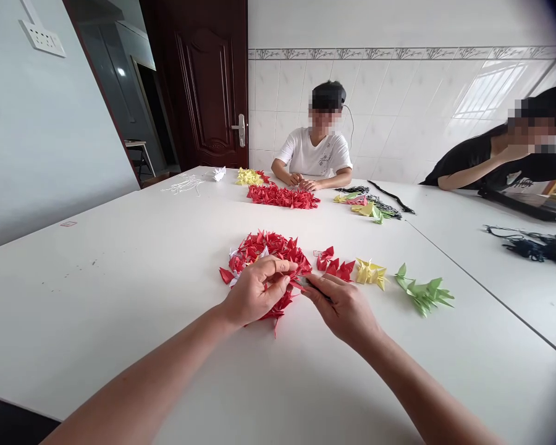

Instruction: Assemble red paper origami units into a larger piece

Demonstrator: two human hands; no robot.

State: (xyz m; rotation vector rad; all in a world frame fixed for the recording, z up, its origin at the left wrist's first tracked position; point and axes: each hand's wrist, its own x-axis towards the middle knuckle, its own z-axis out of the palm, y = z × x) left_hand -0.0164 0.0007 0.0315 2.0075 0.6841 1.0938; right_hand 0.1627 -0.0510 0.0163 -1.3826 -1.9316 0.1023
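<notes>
My left hand (262, 287) pinches a small red folded paper piece (296, 281) between thumb and fingers, over a heap of red folded paper pieces (280, 244) with a few white ones among them. Meeting it from the right, my right hand (343, 303) is closed on a thin dark tool (306, 282), whose tip touches the red piece. What kind of tool it is cannot be made out. Right of the heap lie some red pieces (338, 267), yellow pieces (370, 273) and green pieces (425, 293) in a row.
Across the white table (120, 309) a person in a white shirt (315, 151) handles something by a red pile (282, 196). Yellow paper (249, 177) and white strings (184, 184) lie nearby. Another person in black (505, 154) sits at the right, near dark cords (537, 247).
</notes>
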